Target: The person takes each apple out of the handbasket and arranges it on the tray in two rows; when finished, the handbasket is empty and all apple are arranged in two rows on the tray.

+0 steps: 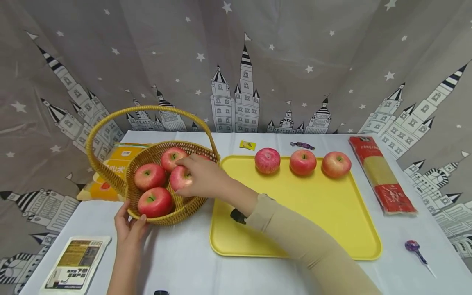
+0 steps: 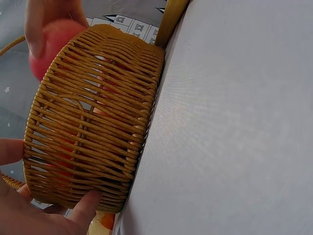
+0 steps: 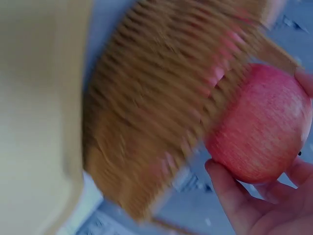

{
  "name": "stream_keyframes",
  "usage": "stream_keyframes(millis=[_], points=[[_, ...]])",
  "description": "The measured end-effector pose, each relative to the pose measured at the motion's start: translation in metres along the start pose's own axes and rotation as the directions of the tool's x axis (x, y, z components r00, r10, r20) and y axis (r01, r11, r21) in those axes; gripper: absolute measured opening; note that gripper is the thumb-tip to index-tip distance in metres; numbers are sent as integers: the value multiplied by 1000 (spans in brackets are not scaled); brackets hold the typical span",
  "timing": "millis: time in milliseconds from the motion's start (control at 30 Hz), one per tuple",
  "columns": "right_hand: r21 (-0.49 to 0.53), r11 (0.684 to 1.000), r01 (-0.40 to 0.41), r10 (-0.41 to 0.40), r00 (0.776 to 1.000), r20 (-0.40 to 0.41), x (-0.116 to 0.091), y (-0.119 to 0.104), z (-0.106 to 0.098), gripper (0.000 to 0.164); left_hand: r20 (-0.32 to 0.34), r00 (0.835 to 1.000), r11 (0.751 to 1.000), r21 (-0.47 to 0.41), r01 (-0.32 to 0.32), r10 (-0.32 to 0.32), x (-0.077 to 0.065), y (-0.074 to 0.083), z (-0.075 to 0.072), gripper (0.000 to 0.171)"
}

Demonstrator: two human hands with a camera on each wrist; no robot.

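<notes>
A wicker basket [image 1: 186, 213] with a tall arched handle stands on the left of the table. Inside it lie several red apples, among them a front one [image 1: 155, 202], a left one [image 1: 149, 177] and a back one [image 1: 173, 159]. My right hand [image 1: 206, 176] reaches over the basket's right side and grips an apple [image 3: 266, 125] by its sides, partly above the rim. At the near left, my left hand [image 1: 129, 229] holds the basket by its rim and wall, with the thumb [image 2: 87, 211] against the woven side. The right hand partly covers another apple behind it.
A yellow tray [image 1: 295, 217] right of the basket bears three apples along its far edge. Around it lie a yellow candy [image 1: 248, 145], a purple candy [image 1: 302, 145], a red packet [image 1: 383, 176] and a lollipop [image 1: 412, 246]. Two packages, orange [image 1: 121, 162] and white-brown [image 1: 75, 264], lie left.
</notes>
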State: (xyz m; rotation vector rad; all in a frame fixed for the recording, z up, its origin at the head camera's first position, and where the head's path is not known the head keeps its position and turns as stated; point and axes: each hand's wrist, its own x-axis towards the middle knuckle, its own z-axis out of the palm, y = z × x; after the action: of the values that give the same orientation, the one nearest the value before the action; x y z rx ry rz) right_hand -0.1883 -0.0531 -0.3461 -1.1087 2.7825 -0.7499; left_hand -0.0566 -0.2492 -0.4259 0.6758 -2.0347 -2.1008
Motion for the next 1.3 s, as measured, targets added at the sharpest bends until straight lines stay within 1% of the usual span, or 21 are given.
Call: stream_keyframes(millis=[33, 100, 233, 333, 400, 500, 567, 667, 733, 867, 1000, 1067, 1100, 1200, 1267, 1300], points=[[25, 1000, 1, 0, 1000, -23, -4, 4, -8, 72, 0, 1000, 1000, -3, 4, -4, 0, 0, 0, 66], [72, 997, -19, 24, 997, -70, -14, 13, -23, 72, 6, 1000, 1000, -7, 11, -11, 0, 0, 1, 67], [157, 982, -102, 125, 982, -142, -30, 40, -48, 73, 7, 1000, 1000, -15, 12, -12, 0, 1, 1, 66], [216, 960, -180, 216, 963, -159, -34, 64, -56, 75, 8, 1000, 1000, -15, 4, -4, -1, 1, 0, 65], [236, 944, -232, 271, 951, -150, -33, 80, -54, 78, 6, 1000, 1000, -13, 3, -3, -1, 2, -1, 65], [248, 920, -304, 337, 936, -103, -30, 100, -40, 79, 4, 1000, 1000, -16, 1, -1, -1, 2, -1, 65], [241, 911, -335, 359, 931, -61, -26, 111, -27, 79, 6, 1000, 1000, -14, 1, -1, -2, 2, -1, 66], [241, 902, -358, 373, 928, -19, -20, 121, -10, 79, 9, 1000, 1000, -12, -1, 1, -1, 1, -1, 66], [244, 900, -362, 377, 926, -18, -16, 124, -2, 79, 14, 1000, 1000, -11, -3, 3, -2, 2, -1, 66], [252, 895, -369, 391, 919, -42, -10, 124, 6, 82, 13, 1000, 1000, -13, -8, 8, -1, 1, -1, 65], [247, 892, -379, 405, 912, -62, -10, 123, 8, 85, 8, 1000, 1000, 0, 0, 0, -1, 0, 0, 65], [237, 898, -370, 401, 911, -99, -13, 120, 6, 84, 12, 1000, 1000, 4, 1, -1, -1, 0, 0, 64], [228, 906, -357, 391, 911, -127, -16, 118, 4, 82, 16, 1000, 1000, 3, 0, 0, -1, 0, 0, 65], [194, 939, -285, 325, 919, -225, -23, 105, -4, 73, 20, 1000, 1000, 3, -3, 3, 0, 0, -1, 64], [177, 960, -216, 259, 926, -275, -26, 92, -10, 65, 21, 1000, 1000, 3, -3, 3, 0, 0, -1, 64], [170, 968, -183, 226, 932, -284, -27, 85, -13, 62, 19, 1000, 1000, 4, -1, 1, 0, 0, -1, 64]])
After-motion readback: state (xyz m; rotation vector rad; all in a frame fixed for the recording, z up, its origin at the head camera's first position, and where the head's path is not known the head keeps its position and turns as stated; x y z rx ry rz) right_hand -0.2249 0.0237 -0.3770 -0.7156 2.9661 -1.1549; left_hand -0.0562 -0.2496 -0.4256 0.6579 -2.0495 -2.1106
